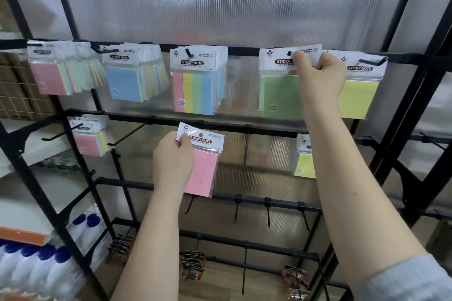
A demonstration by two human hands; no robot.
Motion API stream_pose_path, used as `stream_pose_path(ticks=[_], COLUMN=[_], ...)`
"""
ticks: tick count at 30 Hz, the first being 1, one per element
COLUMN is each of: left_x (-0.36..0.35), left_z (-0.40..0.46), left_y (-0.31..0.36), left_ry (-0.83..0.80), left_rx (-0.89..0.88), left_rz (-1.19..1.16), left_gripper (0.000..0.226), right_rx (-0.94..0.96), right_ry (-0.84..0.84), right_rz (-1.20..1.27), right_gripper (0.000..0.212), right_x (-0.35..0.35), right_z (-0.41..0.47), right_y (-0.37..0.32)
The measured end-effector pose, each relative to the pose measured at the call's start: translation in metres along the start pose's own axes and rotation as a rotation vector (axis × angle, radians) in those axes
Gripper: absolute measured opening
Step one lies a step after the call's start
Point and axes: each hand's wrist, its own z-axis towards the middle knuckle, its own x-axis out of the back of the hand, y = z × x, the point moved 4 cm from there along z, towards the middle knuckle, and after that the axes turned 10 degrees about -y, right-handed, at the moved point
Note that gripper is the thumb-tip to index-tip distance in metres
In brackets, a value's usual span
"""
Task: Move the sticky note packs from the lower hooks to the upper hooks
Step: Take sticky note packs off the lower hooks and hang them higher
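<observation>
Two packs are in your hands at this moment. Your left hand [172,161] pinches the header card of a pink sticky note pack [201,166], fingers curled round its left edge, and holds it free in front of the lower rail [220,126], off any hook. Your right hand [318,76] is raised to the upper rail [242,50], thumb and fingers gripping the header of a green sticky note pack [278,90] whose hole sits at the hook tip. Just right of it hangs a yellow pack [359,95]; to the left hang a striped pack [195,90], a blue pack [126,83] and a pink bundle [53,76]. On the lower rail, a pink pack [89,139] hangs far left and a yellow pack [304,161] shows beside your right forearm. White bottles with blue caps [36,269] stand at the near left.
</observation>
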Motion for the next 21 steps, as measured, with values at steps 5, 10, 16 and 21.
stream_pose_path(ticks=[5,10,16,21], left_x=[0.002,0.003,0.008,0.014], left_z=[0.001,0.002,0.006,0.008], left_y=[0.0,0.001,-0.005,-0.009], left_ry=[0.017,0.01,0.023,0.009], left_rx=[0.008,0.009,0.016,0.006], left_rz=[0.011,-0.001,-0.009,-0.017], left_gripper=[0.026,0.026,0.026,0.024], right_rx=[-0.04,-0.096,-0.155,-0.149], right_ry=[-0.01,0.022,0.105,0.213], right_rz=[0.022,-0.034,-0.089,-0.068], right_gripper=[0.052,0.05,0.049,0.022], right_x=[-0.003,-0.009,-0.02,-0.025], right_z=[0.005,0.02,0.035,0.028], right_y=[0.01,0.028,0.047,0.057])
